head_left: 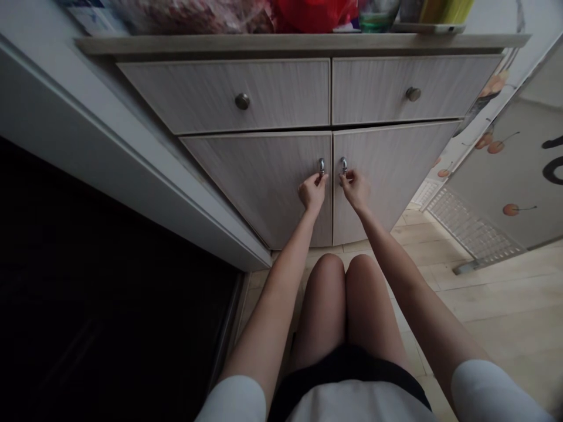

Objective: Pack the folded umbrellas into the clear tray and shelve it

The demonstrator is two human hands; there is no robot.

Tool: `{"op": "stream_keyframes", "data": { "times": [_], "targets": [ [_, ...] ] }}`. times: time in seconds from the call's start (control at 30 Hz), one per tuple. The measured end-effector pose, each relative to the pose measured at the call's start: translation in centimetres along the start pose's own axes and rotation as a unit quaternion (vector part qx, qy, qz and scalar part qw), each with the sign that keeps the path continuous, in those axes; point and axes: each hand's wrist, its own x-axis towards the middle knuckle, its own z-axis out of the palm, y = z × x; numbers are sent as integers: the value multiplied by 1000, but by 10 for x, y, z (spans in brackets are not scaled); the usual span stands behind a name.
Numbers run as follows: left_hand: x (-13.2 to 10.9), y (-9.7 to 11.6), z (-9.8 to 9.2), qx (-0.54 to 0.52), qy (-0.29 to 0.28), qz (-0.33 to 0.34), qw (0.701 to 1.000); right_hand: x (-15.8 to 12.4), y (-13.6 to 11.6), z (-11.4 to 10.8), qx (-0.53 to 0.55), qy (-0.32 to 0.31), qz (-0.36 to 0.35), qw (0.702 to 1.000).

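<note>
Two lower doors of a pale wood-grain cabinet are in front of me, the left door [264,170] and the right door [391,170]. My left hand [313,190] pinches the lower end of the left metal handle [322,164]. On the other door, my right hand [355,189] has its fingers closed on the right metal handle [343,164]. The doors meet at a narrow seam between my hands. A dark gap shows along the top of the right door; the cabinet's inside is hidden.
Above are two drawers with round knobs [242,101]. On the countertop [303,43] stand a red item [308,13], a greenish glass [378,17] and a yellow item [447,12]. A dark doorway [97,293] lies left; a cherry-print panel [505,176] stands right.
</note>
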Motion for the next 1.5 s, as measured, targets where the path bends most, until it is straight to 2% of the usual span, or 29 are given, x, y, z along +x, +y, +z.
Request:
{"op": "stream_keyframes", "data": {
  "times": [0.23, 0.53, 0.77, 1.13, 1.33, 1.43, 1.5],
  "targets": [
    [12, -2, 7, -3, -1, 1, 1000, 11, 3, 12, -2, 8, -11, 1000],
    [25, -3, 16, 0, 4, -5, 1000, 24, -4, 15, -35, -30, 16, 999],
    [26, -5, 19, 3, 16, 5, 1000, 23, -1, 20, -32, -3, -1, 999],
    [23, 2, 15, 16, -4, -7, 1000, 22, -6, 18, -49, -14, 11, 999],
    [25, 15, -6, 39, -75, -10, 996, 29, -6, 2, -36, -65, 9, 997],
    [17, 14, -31, -5, -103, -43, 994, 27, -4, -24, 5, -86, 4, 996],
    [6, 11, -53, -94, -175, -92, 976, 17, -4, -50, 41, -129, 10, 991]
  ]
}}
